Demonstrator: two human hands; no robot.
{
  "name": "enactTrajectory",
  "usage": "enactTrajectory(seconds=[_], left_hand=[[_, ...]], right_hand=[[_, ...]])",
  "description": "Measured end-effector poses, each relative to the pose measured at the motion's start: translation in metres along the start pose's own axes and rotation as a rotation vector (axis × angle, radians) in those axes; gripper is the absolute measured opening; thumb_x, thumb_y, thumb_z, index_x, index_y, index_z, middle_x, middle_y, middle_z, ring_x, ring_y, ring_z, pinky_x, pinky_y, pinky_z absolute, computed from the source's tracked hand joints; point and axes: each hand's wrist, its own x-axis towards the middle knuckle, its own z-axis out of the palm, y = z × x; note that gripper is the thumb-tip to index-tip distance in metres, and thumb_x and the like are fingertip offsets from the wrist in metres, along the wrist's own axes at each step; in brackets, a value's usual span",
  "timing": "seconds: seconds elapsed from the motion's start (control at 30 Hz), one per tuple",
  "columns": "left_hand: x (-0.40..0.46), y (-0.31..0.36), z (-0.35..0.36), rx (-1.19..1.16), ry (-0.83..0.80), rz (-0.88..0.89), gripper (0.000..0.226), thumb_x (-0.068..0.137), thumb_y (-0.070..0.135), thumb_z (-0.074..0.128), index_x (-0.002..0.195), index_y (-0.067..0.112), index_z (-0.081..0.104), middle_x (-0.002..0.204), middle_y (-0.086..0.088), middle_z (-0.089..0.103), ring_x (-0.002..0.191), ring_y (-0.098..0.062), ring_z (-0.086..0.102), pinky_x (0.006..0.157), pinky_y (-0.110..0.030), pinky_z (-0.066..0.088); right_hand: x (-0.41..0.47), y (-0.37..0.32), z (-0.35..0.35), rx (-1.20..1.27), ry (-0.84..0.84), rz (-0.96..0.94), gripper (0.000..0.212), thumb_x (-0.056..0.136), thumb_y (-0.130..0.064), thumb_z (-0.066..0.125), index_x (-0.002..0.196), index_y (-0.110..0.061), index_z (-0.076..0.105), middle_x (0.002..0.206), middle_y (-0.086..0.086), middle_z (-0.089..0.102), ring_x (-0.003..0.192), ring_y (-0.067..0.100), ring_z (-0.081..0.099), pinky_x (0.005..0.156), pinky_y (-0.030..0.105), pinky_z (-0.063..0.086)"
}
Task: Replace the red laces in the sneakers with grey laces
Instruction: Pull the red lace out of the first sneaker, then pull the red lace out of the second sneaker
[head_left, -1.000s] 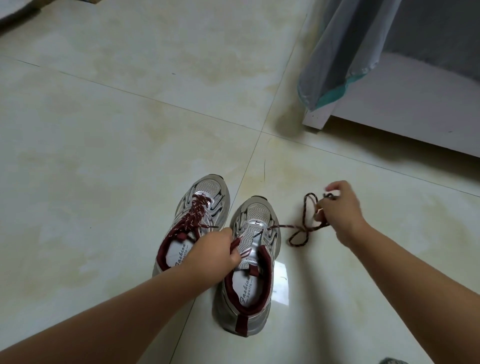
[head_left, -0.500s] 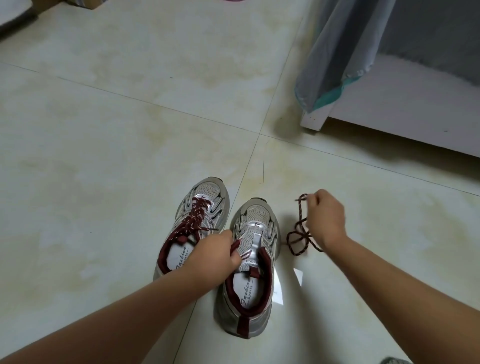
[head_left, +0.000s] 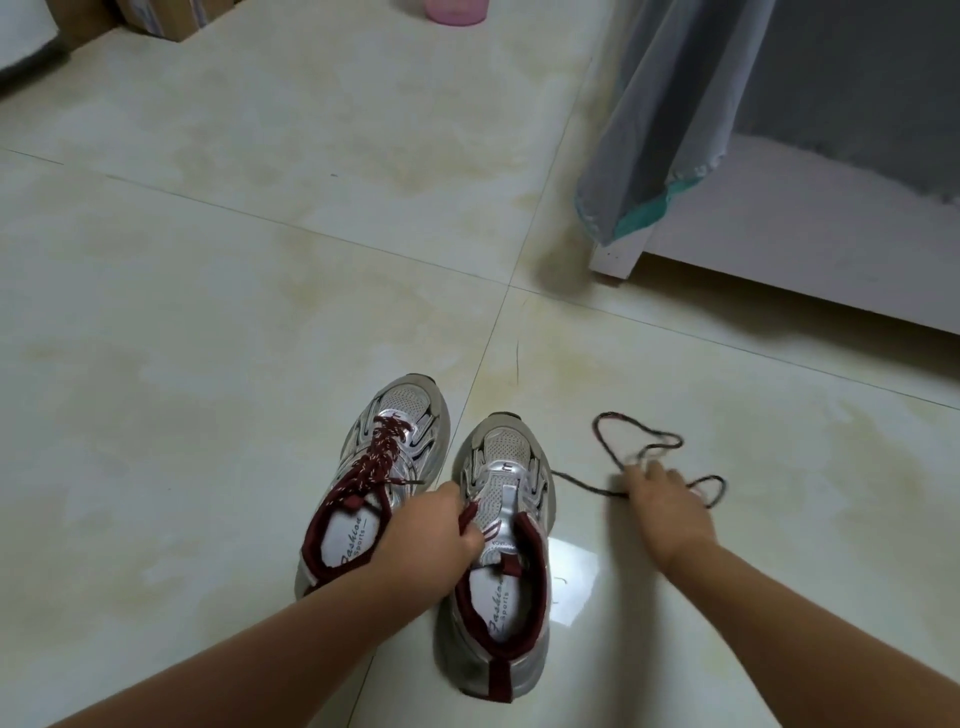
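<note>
Lower centre, the left shoe (head_left: 371, 483) is laced red. The left hand (head_left: 434, 540) grasps the bare right shoe (head_left: 501, 561). The right hand (head_left: 667, 512), relaxed, drops the pulled lace (head_left: 639, 441) on the floor. Next I'd unlace the left shoe; no grey laces show.

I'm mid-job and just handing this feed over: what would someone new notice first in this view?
Two silver sneakers stand side by side on the tiled floor: the left sneaker is laced in red, the right sneaker has bare eyelets. The left hand holds the right sneaker's tongue area in its grip. To the right, the pulled-out red lace lies looped on the floor, with the right hand over it.
</note>
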Motion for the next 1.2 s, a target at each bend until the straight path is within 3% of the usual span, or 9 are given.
enactTrajectory(seconds=[0.2,0.33,0.43,0.53,0.63,0.77,0.87,1.0,1.2], left_hand=[[0.000,0.010,-0.005,-0.362,-0.052,0.016,0.022,0.090,0.036,0.055,0.101,0.017,0.056,0.083,0.005,0.059,0.079,-0.013,0.059,0.073,-0.027,0.049],[-0.009,0.007,-0.039,-0.342,0.332,0.154,0.011,0.092,0.017,0.049,0.089,0.020,0.058,0.069,0.014,0.051,0.065,-0.005,0.050,0.063,-0.019,0.039],[-0.013,-0.016,-0.061,-0.190,0.577,0.151,0.020,0.085,0.004,0.048,0.092,0.016,0.062,0.087,0.008,0.060,0.087,-0.013,0.053,0.076,-0.025,0.039],[-0.013,-0.052,-0.061,0.013,0.366,0.066,0.047,0.079,-0.002,0.047,0.122,0.016,0.054,0.124,0.000,0.052,0.115,-0.020,0.044,0.093,-0.027,0.035],[-0.022,-0.078,-0.056,0.025,0.133,0.044,0.064,0.082,0.001,0.048,0.139,0.027,0.035,0.128,-0.004,0.047,0.115,-0.024,0.049,0.092,-0.027,0.037],[-0.033,-0.086,-0.045,0.092,0.179,0.062,0.053,0.088,0.011,0.050,0.136,0.029,0.034,0.115,-0.007,0.048,0.100,-0.026,0.055,0.081,-0.028,0.040],[-0.043,-0.089,-0.036,0.081,0.193,0.043,0.041,0.088,0.022,0.053,0.126,0.027,0.038,0.108,-0.007,0.051,0.092,-0.026,0.057,0.075,-0.028,0.042],[-0.053,-0.087,-0.032,0.093,0.229,0.051,0.029,0.086,0.033,0.053,0.112,0.022,0.044,0.103,-0.004,0.055,0.092,-0.024,0.056,0.071,-0.031,0.040],[-0.048,-0.087,-0.033,0.013,0.347,0.124,0.023,0.083,0.025,0.059,0.105,0.018,0.056,0.107,0.003,0.049,0.098,-0.016,0.050,0.075,-0.023,0.036]], right_hand=[[0.001,0.024,-0.013,0.144,-0.047,0.197,0.035,0.097,-0.020,0.036,0.132,-0.021,0.041,0.131,0.010,0.041,0.120,0.030,0.042,0.095,0.041,0.038],[-0.009,-0.005,-0.041,0.373,0.091,0.064,0.039,0.094,-0.025,0.045,0.132,-0.019,0.047,0.134,0.011,0.044,0.122,0.030,0.042,0.097,0.039,0.039],[-0.027,-0.040,-0.061,0.512,0.155,-0.133,0.032,0.095,-0.025,0.047,0.125,-0.017,0.054,0.126,0.009,0.049,0.116,0.026,0.049,0.095,0.032,0.039],[-0.043,-0.072,-0.069,0.516,0.149,-0.270,0.029,0.096,-0.027,0.044,0.121,-0.018,0.056,0.122,0.006,0.050,0.111,0.023,0.050,0.090,0.030,0.040],[-0.051,-0.089,-0.071,0.432,0.170,-0.291,0.029,0.095,-0.025,0.043,0.120,-0.017,0.055,0.121,0.006,0.051,0.112,0.024,0.046,0.090,0.030,0.038],[-0.062,-0.104,-0.080,0.335,0.208,-0.295,0.033,0.094,-0.017,0.038,0.123,-0.016,0.053,0.123,0.007,0.050,0.113,0.026,0.044,0.089,0.033,0.040],[-0.075,-0.125,-0.090,0.293,0.246,-0.452,0.035,0.095,-0.027,0.043,0.129,-0.018,0.048,0.126,0.004,0.050,0.118,0.023,0.042,0.094,0.031,0.036],[-0.086,-0.165,-0.097,0.426,0.076,-0.574,0.051,0.091,-0.038,0.053,0.137,-0.020,0.038,0.126,0.005,0.055,0.118,0.021,0.049,0.095,0.031,0.037],[-0.072,-0.185,-0.100,0.523,0.065,-0.492,0.011,0.090,-0.021,0.057,0.092,-0.011,0.062,0.092,0.007,0.065,0.089,0.023,0.059,0.075,0.029,0.042]])
